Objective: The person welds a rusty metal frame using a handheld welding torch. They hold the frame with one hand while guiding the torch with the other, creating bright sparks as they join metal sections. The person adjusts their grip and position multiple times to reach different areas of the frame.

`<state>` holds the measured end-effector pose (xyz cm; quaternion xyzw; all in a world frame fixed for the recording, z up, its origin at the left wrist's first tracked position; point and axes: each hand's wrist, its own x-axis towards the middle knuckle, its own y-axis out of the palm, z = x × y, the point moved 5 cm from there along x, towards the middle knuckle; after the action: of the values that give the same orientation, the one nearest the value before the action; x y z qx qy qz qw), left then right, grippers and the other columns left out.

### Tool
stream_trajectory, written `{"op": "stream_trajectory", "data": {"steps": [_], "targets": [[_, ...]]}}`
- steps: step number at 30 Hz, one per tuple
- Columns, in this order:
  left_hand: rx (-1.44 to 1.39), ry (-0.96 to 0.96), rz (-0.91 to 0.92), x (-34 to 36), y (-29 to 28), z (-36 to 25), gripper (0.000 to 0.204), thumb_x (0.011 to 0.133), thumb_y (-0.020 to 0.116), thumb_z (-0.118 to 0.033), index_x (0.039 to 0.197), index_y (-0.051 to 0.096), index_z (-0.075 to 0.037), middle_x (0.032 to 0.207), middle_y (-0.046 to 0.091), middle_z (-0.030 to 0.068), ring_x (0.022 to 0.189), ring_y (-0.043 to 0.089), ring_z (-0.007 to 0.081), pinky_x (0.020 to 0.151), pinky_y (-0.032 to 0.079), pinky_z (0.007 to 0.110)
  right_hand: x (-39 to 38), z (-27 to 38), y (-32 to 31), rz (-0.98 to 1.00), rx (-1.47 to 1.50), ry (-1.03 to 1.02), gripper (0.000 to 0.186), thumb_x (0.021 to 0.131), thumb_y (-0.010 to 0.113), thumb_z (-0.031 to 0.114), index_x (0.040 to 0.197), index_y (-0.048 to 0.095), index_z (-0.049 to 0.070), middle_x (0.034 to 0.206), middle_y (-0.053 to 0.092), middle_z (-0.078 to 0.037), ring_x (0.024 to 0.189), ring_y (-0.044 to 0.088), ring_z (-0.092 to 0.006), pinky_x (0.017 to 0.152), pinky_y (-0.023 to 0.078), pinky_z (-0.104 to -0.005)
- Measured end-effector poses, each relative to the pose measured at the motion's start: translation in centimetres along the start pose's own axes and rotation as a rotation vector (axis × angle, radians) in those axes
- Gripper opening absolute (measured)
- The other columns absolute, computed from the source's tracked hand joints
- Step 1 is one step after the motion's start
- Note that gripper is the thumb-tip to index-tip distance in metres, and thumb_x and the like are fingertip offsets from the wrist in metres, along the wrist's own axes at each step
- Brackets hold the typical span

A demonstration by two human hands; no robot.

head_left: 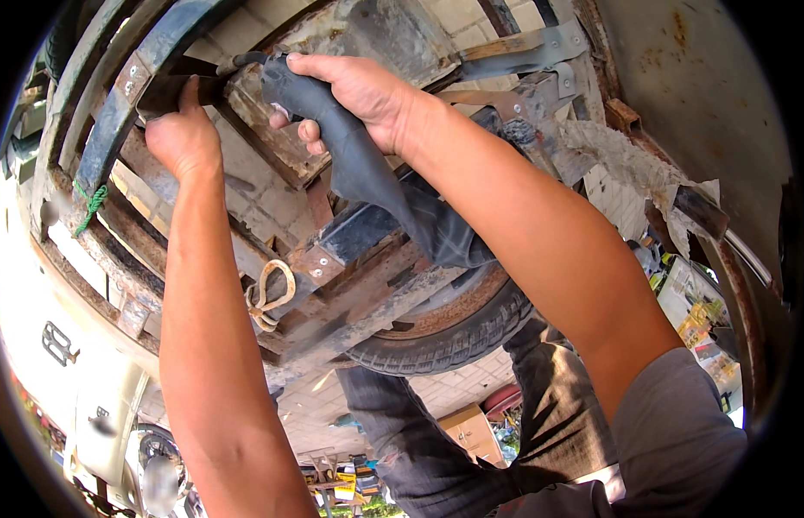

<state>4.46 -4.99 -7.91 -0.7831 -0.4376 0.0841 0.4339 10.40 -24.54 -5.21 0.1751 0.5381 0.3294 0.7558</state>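
A long strip of black rubber (333, 129), like a piece of inner tube, is gripped in my right hand (367, 99). My thumb lies along its upper end and the fingers curl beneath it. The strip hangs folded past my right forearm, towards the wheel below. At the upper left, my left hand (186, 138) is closed at a dark band (164, 95) beside a blue-painted metal bar (117, 129). Its thumb points up against the band, while most of its fingers are hidden, so what they hold cannot be made out.
Around both hands runs a rusty metal frame (333, 250) with bolted crossbars. A tyre (445, 345) sits beneath it, above my legs. A cord loop (268, 289) and green twine (91, 210) are tied to the frame. A cardboard box (473, 433) stands on the paved ground.
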Motion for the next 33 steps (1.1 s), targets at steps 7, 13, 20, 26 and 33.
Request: {"op": "stream_trajectory", "data": {"steps": [7, 13, 20, 26, 33], "targets": [[-0.044, -0.051, 0.066, 0.1, 0.2, 0.6, 0.030, 0.081, 0.069, -0.029, 0.098, 0.067, -0.004, 0.095, 0.069, 0.0126, 0.087, 0.064, 0.0301, 0.077, 0.048, 0.038, 0.3, -0.3, 0.0, -0.013, -0.038, -0.001, 0.035, 0.096, 0.043, 0.034, 0.109, 0.048, 0.001, 0.090, 0.061, -0.016, 0.054, 0.055, -0.0121, 0.045, 0.049, -0.0260], [-0.020, -0.082, 0.101, 0.1, 0.3, 0.5, 0.033, 0.081, 0.068, -0.030, 0.102, 0.066, -0.004, 0.099, 0.068, 0.0125, 0.091, 0.064, 0.0295, 0.080, 0.047, 0.037, 0.3, -0.3, -0.1, -0.016, -0.021, 0.005, 0.036, 0.097, 0.043, 0.034, 0.109, 0.049, 0.000, 0.089, 0.061, -0.015, 0.055, 0.055, -0.0115, 0.046, 0.049, -0.0259], [-0.038, -0.013, 0.015, 0.0, 0.0, 0.2, 0.025, 0.080, 0.069, -0.027, 0.092, 0.069, -0.005, 0.090, 0.070, 0.0107, 0.080, 0.065, 0.0287, 0.072, 0.049, 0.036, 0.5, -0.2, 0.1, -0.016, -0.005, 0.003, 0.035, 0.096, 0.044, 0.034, 0.108, 0.049, 0.000, 0.087, 0.060, -0.013, 0.055, 0.055, -0.0113, 0.046, 0.048, -0.0269], [-0.088, 0.043, -0.009, 0.0, 0.0, -0.1, 0.024, 0.079, 0.070, -0.026, 0.091, 0.070, -0.005, 0.090, 0.070, 0.0096, 0.080, 0.066, 0.0274, 0.073, 0.049, 0.035, 1.0, -0.4, -0.1, -0.034, 0.013, 0.034, 0.033, 0.096, 0.045, 0.033, 0.105, 0.050, 0.002, 0.087, 0.060, -0.014, 0.054, 0.055, -0.0119, 0.046, 0.048, -0.0280], [-0.035, 0.003, 0.006, 0.1, 0.1, 0.2, 0.024, 0.080, 0.069, -0.027, 0.091, 0.070, -0.006, 0.090, 0.070, 0.0103, 0.080, 0.065, 0.0287, 0.073, 0.049, 0.036, 1.2, -0.4, -0.2, -0.030, 0.018, 0.044, 0.032, 0.096, 0.046, 0.033, 0.105, 0.048, 0.003, 0.086, 0.060, -0.016, 0.054, 0.056, -0.0141, 0.046, 0.049, -0.0293]]}}
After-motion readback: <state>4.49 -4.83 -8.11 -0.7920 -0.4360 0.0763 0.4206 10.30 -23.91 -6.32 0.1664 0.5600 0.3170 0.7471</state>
